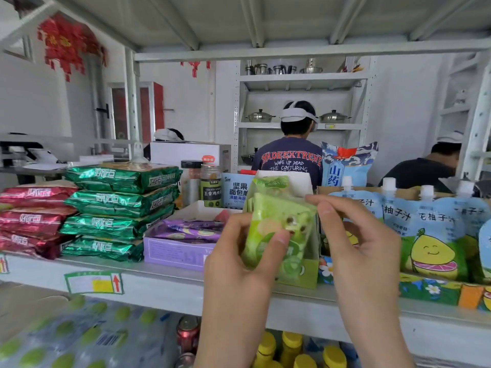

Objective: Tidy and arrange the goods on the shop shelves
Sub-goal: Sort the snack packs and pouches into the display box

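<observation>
Location type: small retail shop. Indicators: a grey metal shelf (164,288) carries a price-label holder (94,282) on its front edge. Identical green packets (119,208) and red packets (32,216) lie in stacks. Spouted juice pouches (430,235) stand upright in a printed display carton (430,290). Bottled drinks (292,343) fill the tier below. Rear shelving (300,77) displays steel pots (260,116).
</observation>
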Demonstrator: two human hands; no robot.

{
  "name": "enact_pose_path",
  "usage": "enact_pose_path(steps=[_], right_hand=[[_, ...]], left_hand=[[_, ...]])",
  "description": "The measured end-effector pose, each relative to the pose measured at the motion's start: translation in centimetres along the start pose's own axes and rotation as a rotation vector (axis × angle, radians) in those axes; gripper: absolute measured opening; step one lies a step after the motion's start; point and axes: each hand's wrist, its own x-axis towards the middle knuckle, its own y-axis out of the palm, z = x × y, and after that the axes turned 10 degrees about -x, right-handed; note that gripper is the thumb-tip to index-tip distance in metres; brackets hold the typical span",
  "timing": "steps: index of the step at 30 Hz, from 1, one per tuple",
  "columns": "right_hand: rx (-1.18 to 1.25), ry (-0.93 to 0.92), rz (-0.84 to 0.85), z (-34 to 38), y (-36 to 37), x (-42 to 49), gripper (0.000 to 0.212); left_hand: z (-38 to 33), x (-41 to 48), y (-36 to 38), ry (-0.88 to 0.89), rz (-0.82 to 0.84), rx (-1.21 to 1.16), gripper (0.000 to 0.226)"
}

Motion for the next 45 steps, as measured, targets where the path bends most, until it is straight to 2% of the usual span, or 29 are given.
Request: enact_pose_path(steps=[5,8,13,15,17,21,26,28,31,37,40,45], right_hand=[[-0.681,-0.201,0.09,-2.8,2.5,-0.3,0.025],[-0.854,-0.209,0.148,-3.3,4.4,-1.2,0.031],[-0.935,-0.201,0.25,-3.7,5.3,-1.2,0.052],[-0.964,-0.191,0.303,-3.7,5.1,-1.0,0.058],[-0.986,-0.195,0.303,-3.8,5.1,-1.0,0.058],[-0.982,-0.192,0.221,-3.4,5.2,-1.1,0.052],[-1.005,-0.184,0.251,-2.5,5.0,-1.1,0.053],[-1.04,-0.201,0.312,-1.9,4.9,-0.4,0.047],[-1.074,-0.202,0.503,-1.0,4.7,1.4,0.033],[-1.066,-0.098,0.704,-0.5,4.4,3.5,0.03],[-1.06,-0.154,0.676,-0.2,4.4,3.5,0.027],[-0.903,-0.243,0.555,0.2,2.5,2.8,0.04]], left_hand=[[0.5,0.6,-1.5,-0.062,-0.475,-0.162,0.011],[0.3,0.9,-2.5,-0.093,-0.565,-0.21,0.014],[0.2,1.1,-2.7,-0.143,-0.538,-0.254,0.02],[0.2,1.1,-2.5,-0.145,-0.529,-0.266,0.01],[0.2,1.0,-2.2,-0.155,-0.524,-0.288,0.008],[0.5,1.2,-2.0,-0.216,-0.506,-0.318,0.026],[0.5,1.2,-1.6,-0.246,-0.436,-0.279,0.025],[0.4,1.3,-1.3,-0.28,-0.418,-0.283,0.023],[0.9,1.5,-1.2,-0.336,-0.434,-0.273,0.021],[1.7,1.8,-1.1,-0.377,-0.51,-0.277,0.019],[1.6,1.9,-1.1,-0.387,-0.521,-0.289,0.02],[1.6,1.9,-1.5,-0.377,-0.525,-0.318,0.024]])
